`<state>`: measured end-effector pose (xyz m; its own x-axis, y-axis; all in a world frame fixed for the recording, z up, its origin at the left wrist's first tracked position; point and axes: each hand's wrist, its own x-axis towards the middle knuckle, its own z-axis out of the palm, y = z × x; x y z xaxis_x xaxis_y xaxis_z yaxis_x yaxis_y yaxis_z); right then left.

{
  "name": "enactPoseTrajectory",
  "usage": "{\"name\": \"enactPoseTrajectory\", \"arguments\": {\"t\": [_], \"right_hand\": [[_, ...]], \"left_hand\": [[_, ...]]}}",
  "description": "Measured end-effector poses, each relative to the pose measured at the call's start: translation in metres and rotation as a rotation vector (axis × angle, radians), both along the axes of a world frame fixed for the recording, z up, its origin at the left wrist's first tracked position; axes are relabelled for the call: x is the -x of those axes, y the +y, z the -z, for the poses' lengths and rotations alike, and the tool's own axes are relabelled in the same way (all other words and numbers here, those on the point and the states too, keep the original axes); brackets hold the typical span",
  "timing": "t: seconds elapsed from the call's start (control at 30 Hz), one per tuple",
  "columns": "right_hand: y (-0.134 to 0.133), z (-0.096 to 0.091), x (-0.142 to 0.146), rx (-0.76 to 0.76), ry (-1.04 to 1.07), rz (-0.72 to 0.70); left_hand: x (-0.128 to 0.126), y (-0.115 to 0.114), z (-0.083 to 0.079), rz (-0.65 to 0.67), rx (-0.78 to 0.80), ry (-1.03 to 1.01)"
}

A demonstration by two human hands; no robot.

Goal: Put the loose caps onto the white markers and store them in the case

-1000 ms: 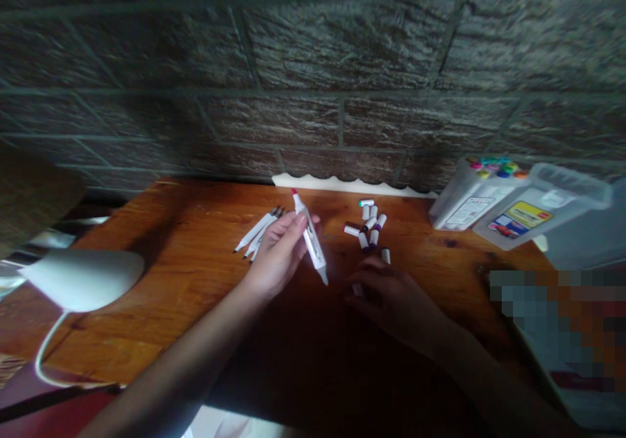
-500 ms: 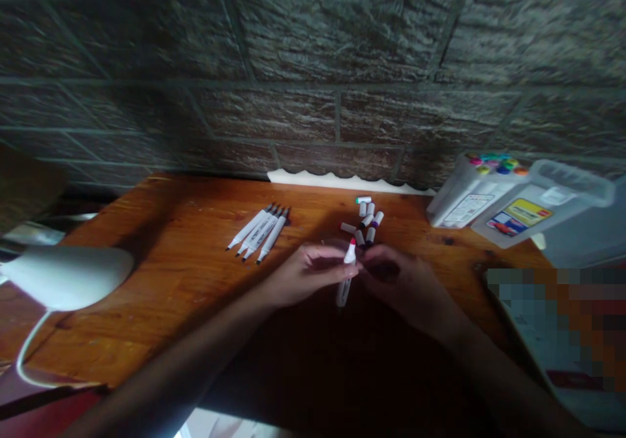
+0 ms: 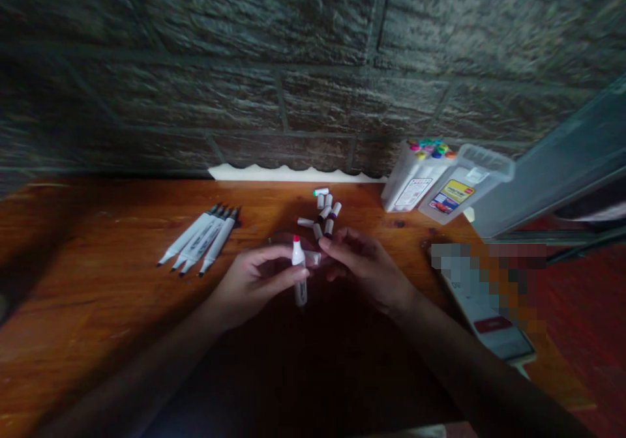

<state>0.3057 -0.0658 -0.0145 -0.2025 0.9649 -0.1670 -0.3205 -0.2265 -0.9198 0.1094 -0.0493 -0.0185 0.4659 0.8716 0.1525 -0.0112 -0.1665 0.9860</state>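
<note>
Nearest the camera, the left hand [image 3: 257, 281] grasps a white marker [image 3: 299, 275], its fingers curled around the barrel. The marker stands roughly upright, red end up, between the two hands and above the wooden tabletop [image 3: 98, 307]. The right hand [image 3: 364, 265] reaches toward it with the fingers bent, and its fingertips [image 3: 327, 245] meet a short white marker cap [image 3: 313, 257] just beside the barrel. In this dim view, it cannot be determined whether those fingers pinch the cap or only touch it.

Hazards at this position: a slack left-hand grip may let the marker slip and roll across the table. A cap held by light contact alone may drop into the shadow below the hands and be hard to find. Any exposed nib may mark the skin or the wood.

Beyond the hands, a loose cluster of small marker caps [image 3: 323, 213] lies on the table; a knock from the right hand could scatter them. To the left, four white markers [image 3: 198, 239] lie side by side, where a rolling marker could disturb them. Farther right, a white marker case [image 3: 413, 177] and a clear plastic box [image 3: 464, 190] stand near the brick wall [image 3: 293, 66], behind a scalloped white strip [image 3: 293, 173].
</note>
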Motion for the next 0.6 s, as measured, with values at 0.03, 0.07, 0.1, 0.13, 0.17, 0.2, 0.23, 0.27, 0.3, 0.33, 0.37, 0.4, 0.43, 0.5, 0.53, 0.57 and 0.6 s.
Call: {"name": "enactPoseTrajectory", "arguments": {"t": [0.03, 0.07, 0.1, 0.13, 0.17, 0.2, 0.23, 0.27, 0.3, 0.33, 0.37, 0.4, 0.43, 0.5, 0.53, 0.57, 0.6], "right_hand": [[-0.001, -0.002, 0.001, -0.017, -0.025, -0.002], [-0.002, -0.003, 0.002, -0.032, -0.045, -0.020], [-0.004, -0.004, 0.003, -0.043, -0.056, -0.048], [-0.006, -0.005, 0.005, -0.054, -0.065, -0.079], [-0.008, -0.004, 0.007, -0.066, -0.084, -0.104], [-0.010, -0.003, 0.009, -0.086, -0.115, -0.118], [-0.012, -0.001, 0.011, -0.111, -0.158, -0.122], [-0.014, 0.001, 0.013, -0.141, -0.204, -0.117], [-0.015, 0.003, 0.015, -0.169, -0.246, -0.110], [-0.016, 0.005, 0.016, -0.190, -0.270, -0.107], [-0.016, 0.006, 0.017, -0.202, -0.271, -0.109], [-0.015, 0.006, 0.016, -0.204, -0.251, -0.115], [-0.015, 0.004, 0.015, -0.199, -0.223, -0.125], [-0.015, -0.002, 0.010, -0.175, -0.169, -0.149], [-0.015, -0.006, 0.006, -0.160, -0.139, -0.154], [-0.016, -0.011, 0.002, -0.148, -0.118, -0.149], [-0.016, -0.015, -0.002, -0.139, -0.094, -0.131]], "left_hand": [[-0.001, 0.001, -0.001, -0.048, 0.003, -0.001], [-0.001, 0.001, -0.001, -0.095, 0.005, 0.006], [-0.001, 0.001, -0.002, -0.135, 0.004, 0.018], [-0.002, 0.001, -0.003, -0.163, 0.002, 0.032], [-0.002, 0.001, -0.003, -0.180, 0.001, 0.048], [-0.002, 0.000, -0.004, -0.185, -0.001, 0.065], [-0.003, 0.000, -0.004, -0.187, -0.007, 0.082], [-0.003, -0.001, -0.003, -0.188, -0.018, 0.096], [-0.004, -0.002, -0.003, -0.188, -0.032, 0.105], [-0.004, -0.003, -0.002, -0.187, -0.045, 0.110], [-0.004, -0.003, -0.001, -0.187, -0.056, 0.105], [-0.005, -0.003, 0.001, -0.190, -0.058, 0.091], [-0.005, -0.002, 0.002, -0.198, -0.047, 0.073], [-0.005, 0.000, 0.006, -0.222, 0.015, 0.010], [-0.005, 0.002, 0.008, -0.235, 0.058, -0.028], [-0.005, 0.003, 0.009, -0.240, 0.100, -0.077], [-0.004, 0.005, 0.010, -0.235, 0.132, -0.127]]}}
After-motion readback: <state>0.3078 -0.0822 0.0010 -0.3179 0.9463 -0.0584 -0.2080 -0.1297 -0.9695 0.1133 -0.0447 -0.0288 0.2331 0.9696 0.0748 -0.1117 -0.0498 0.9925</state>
